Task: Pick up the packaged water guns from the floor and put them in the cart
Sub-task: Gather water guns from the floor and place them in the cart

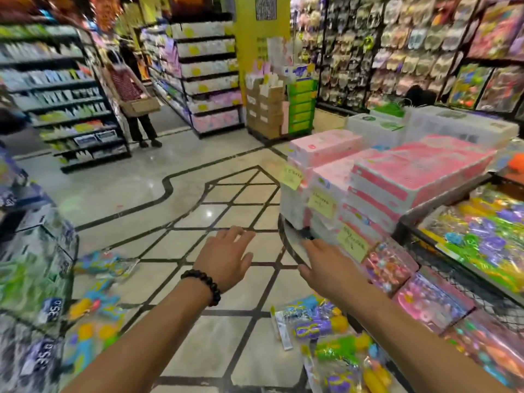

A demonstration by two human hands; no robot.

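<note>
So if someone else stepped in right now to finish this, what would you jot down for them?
Left hand: open, empty, held out over the floor.
Right hand: open, empty, fingers spread, near the pink boxes.
Water guns: packs lie on the floor at left, lower left and lower right.
Cart: wire-sided, on the right, already holding colourful packs.
Done: cannot tell how many went in.
Left: pick up the floor packs on both sides and put them in the cart.

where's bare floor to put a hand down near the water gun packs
Bare tile lies between the forearms, bordered by the left water gun packs and the right pile. More open floor beyond both hands. Crowded along the cart side.
</note>
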